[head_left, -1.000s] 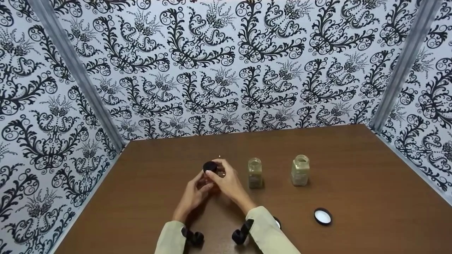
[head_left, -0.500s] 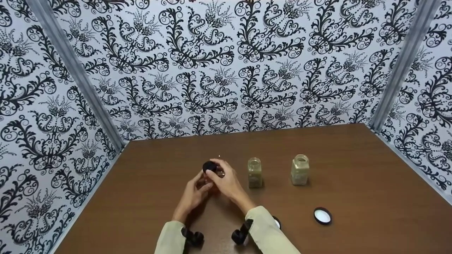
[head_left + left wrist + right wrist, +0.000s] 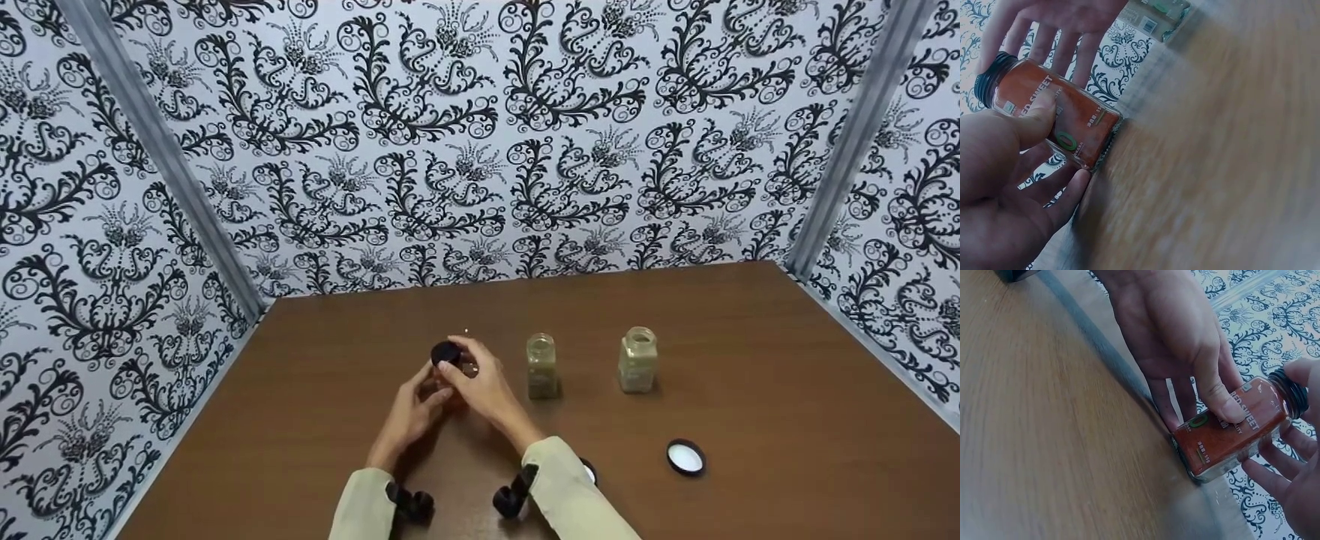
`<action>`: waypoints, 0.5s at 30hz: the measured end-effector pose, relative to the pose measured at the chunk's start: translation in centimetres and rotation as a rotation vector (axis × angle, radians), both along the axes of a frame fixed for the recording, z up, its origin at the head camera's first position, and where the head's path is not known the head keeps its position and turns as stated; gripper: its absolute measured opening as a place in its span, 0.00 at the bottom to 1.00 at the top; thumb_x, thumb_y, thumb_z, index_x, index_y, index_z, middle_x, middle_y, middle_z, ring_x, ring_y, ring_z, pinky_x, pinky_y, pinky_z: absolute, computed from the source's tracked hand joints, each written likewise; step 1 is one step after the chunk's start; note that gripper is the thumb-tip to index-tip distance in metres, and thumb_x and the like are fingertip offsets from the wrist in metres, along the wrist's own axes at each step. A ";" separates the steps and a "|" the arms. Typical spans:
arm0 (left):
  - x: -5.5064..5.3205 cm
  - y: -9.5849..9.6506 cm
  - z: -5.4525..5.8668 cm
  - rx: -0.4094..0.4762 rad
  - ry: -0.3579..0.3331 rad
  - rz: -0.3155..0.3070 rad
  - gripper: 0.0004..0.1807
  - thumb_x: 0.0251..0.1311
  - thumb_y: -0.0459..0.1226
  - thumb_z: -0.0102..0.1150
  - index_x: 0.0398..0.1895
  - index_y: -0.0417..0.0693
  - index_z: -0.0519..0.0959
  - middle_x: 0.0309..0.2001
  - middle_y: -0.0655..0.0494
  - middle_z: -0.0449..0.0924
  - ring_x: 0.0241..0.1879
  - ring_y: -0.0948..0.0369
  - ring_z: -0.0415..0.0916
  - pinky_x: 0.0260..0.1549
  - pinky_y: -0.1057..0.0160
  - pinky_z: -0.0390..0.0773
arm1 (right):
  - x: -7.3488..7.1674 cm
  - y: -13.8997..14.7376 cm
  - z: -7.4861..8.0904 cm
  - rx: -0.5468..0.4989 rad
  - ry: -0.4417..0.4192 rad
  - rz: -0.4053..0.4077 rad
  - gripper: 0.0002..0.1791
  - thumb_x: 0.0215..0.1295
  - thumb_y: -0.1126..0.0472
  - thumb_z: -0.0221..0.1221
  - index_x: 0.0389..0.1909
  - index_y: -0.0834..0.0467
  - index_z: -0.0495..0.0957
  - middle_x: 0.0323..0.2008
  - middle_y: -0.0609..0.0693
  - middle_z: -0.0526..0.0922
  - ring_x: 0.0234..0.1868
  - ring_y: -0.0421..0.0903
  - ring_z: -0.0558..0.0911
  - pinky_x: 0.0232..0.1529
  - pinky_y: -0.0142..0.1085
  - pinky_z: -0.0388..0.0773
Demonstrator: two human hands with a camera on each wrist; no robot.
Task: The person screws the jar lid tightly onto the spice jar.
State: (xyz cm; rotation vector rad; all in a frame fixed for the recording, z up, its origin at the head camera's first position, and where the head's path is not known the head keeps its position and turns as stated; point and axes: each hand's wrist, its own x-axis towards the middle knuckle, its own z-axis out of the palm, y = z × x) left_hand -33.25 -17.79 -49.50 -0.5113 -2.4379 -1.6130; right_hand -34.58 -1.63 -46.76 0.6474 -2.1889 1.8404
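Orange-red powder fills a glass spice jar (image 3: 1082, 115), whose label partly reads "SWEET" in the left wrist view. My left hand (image 3: 411, 416) grips its body, thumb across the label. The black lid (image 3: 446, 354) sits on the jar's mouth, and my right hand (image 3: 486, 386) holds this lid between thumb and fingers. In the right wrist view the spice jar (image 3: 1213, 441) appears tilted, its base close to the wooden tabletop; whether it touches is unclear. From the head view the fingers hide most of the jar's body.
Two lidless glass jars (image 3: 541, 367) with greenish-tan contents stand right of my hands. One black lid with a white lining (image 3: 685, 458) lies at the right; another lid (image 3: 589, 472) is partly hidden by my right sleeve. Patterned walls (image 3: 480, 187) border the brown table (image 3: 300, 420).
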 end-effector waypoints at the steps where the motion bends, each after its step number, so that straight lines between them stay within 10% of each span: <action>1: 0.0 0.0 0.0 -0.004 -0.002 0.000 0.33 0.69 0.31 0.57 0.74 0.30 0.59 0.59 0.29 0.77 0.58 0.41 0.78 0.52 0.63 0.79 | 0.0 0.0 0.0 -0.003 0.010 0.004 0.24 0.67 0.57 0.63 0.63 0.58 0.74 0.59 0.62 0.79 0.60 0.58 0.79 0.62 0.50 0.77; 15: -0.2 -0.2 0.0 -0.021 -0.018 -0.007 0.34 0.68 0.32 0.59 0.74 0.32 0.59 0.57 0.32 0.80 0.55 0.44 0.80 0.46 0.69 0.78 | -0.1 0.0 0.2 -0.065 -0.016 0.011 0.22 0.64 0.57 0.66 0.58 0.57 0.75 0.52 0.61 0.83 0.56 0.57 0.81 0.60 0.53 0.77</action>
